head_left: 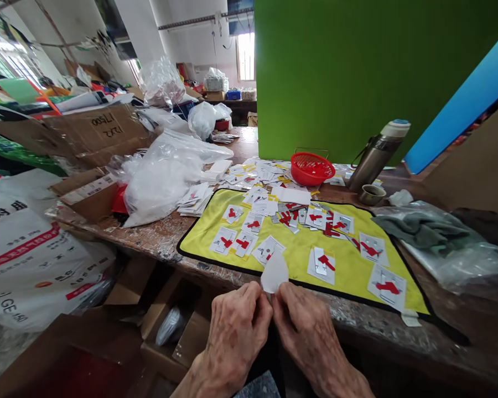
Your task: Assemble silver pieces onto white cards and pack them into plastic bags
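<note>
My left hand (236,326) and my right hand (302,326) are together at the near edge of the table, fingers pinched on one small white card (274,272) that stands up between them. Just beyond lies a yellow mat (348,265) with a black border. Several white cards with red marks (321,264) lie scattered over the mat. More of these cards are piled at the mat's far edge (269,196).
A red basket (312,168), a metal flask (375,155) and its cup (372,194) stand before a green board (357,66). Plastic bags (161,177) and cardboard boxes (91,132) crowd the left. A bagged grey cloth (431,229) lies right. Open boxes (170,326) sit under the table.
</note>
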A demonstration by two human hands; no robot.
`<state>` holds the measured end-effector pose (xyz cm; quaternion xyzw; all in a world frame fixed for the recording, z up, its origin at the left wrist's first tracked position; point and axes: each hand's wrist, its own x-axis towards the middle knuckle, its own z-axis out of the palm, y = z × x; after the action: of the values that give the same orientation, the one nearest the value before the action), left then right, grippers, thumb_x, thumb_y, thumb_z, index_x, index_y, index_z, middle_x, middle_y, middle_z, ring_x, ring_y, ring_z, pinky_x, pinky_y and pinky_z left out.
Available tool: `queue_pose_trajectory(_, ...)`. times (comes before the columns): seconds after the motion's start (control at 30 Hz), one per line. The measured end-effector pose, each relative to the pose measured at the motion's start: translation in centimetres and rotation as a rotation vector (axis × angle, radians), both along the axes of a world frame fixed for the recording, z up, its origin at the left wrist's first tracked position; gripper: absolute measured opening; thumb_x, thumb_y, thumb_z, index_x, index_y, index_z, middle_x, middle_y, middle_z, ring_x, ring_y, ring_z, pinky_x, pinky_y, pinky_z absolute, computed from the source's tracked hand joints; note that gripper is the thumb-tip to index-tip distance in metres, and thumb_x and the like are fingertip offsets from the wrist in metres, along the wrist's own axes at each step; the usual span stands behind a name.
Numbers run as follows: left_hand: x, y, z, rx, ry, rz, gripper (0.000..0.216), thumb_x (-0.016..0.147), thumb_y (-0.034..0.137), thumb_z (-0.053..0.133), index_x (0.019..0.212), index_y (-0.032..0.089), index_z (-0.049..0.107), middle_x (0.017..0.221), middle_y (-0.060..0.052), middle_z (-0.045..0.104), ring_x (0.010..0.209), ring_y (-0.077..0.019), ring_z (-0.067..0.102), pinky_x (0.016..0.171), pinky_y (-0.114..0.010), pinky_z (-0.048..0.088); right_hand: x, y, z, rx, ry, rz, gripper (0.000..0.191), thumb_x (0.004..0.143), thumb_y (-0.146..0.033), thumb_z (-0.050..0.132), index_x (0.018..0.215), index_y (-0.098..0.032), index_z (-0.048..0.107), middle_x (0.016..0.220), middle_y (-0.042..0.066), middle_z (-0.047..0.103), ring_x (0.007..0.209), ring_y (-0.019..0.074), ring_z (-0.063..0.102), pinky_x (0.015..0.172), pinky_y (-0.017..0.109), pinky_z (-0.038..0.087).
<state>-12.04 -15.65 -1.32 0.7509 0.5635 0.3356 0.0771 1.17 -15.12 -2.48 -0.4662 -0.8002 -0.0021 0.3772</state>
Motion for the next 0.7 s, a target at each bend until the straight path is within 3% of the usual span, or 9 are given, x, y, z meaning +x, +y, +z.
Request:
queue_pose_trajectory(0.2, 0.1, -0.2, -0.1, -0.115, -0.109, -0.121, 0.026, 0.085, 0.016, 0.041, 0.059, 0.02, 0.038, 0.049, 0.005, 0.045, 0.042, -0.0068, 0.041, 0.043, -0.017, 0.031, 0.5, -1.3, 0.2, -0.079, -0.018, -0.007, 0.021, 0.091, -0.013, 0.035, 0.089, -0.02, 0.054, 0.077, 0.006, 0.067, 0.068, 0.0178, 0.064, 0.062, 0.027, 0.047)
queue_pose_trajectory(0.3, 0.5, -0.4, 0.0, -0.082, -0.085, -0.152, 0.025, 0.083, 0.013, 0.041, 0.059, 0.02, 0.039, 0.05, 0.005, 0.046, 0.042, -0.007, 0.042, 0.045, -0.017, 0.032, 0.7, -1.6, 0.0, -0.03, -0.059, -0.009, 0.023, 0.089, -0.009, 0.035, 0.084, -0.019, 0.055, 0.07, 0.004, 0.066, 0.063, 0.0173, 0.063, 0.06, 0.027, 0.046)
queue_pose_trajectory(0.43, 1.0, -1.2, -0.1, 0.026, 0.04, -0.074, 0.025, 0.079, 0.01, 0.041, 0.057, 0.02, 0.038, 0.047, 0.005, 0.045, 0.039, -0.0079, 0.04, 0.044, -0.021, 0.028, 1.0, -1.6, -0.3, -0.047, 0.019, -0.116, 0.023, 0.089, -0.011, 0.035, 0.079, -0.018, 0.054, 0.065, 0.004, 0.062, 0.057, 0.0171, 0.06, 0.054, 0.027, 0.044)
queue_pose_trajectory(0.5, 1.1, -1.6, -0.3, 0.01, 0.067, -0.046, 0.024, 0.079, 0.01, 0.043, 0.057, 0.02, 0.04, 0.046, 0.004, 0.045, 0.038, -0.008, 0.04, 0.044, -0.022, 0.027, 1.4, -1.7, -0.3, -0.231, 0.086, -0.064, 0.018, 0.089, -0.014, 0.039, 0.083, -0.019, 0.055, 0.072, 0.004, 0.065, 0.063, 0.0168, 0.063, 0.058, 0.027, 0.047)
queue_pose_trajectory(0.6, 1.1, -1.8, -0.5, -0.086, 0.027, -0.084, 0.022, 0.079, 0.012, 0.042, 0.059, 0.019, 0.045, 0.049, 0.004, 0.049, 0.04, -0.008, 0.043, 0.045, -0.022, 0.029, 2.3, -1.8, -0.1, -0.575, 0.195, 0.119, 0.017, 0.088, -0.019, 0.046, 0.101, -0.023, 0.057, 0.096, 0.004, 0.067, 0.085, 0.0163, 0.064, 0.077, 0.028, 0.051)
queue_pose_trajectory(0.7, 0.6, -1.6, -0.1, -0.199, -0.037, -0.121, 0.024, 0.081, 0.015, 0.042, 0.058, 0.019, 0.048, 0.049, 0.003, 0.05, 0.043, -0.0091, 0.044, 0.047, -0.023, 0.031, 3.9, -1.6, 0.0, -0.721, 0.24, 0.138, 0.018, 0.087, -0.027, 0.051, 0.102, -0.025, 0.061, 0.101, 0.004, 0.068, 0.093, 0.0198, 0.062, 0.086, 0.034, 0.048)
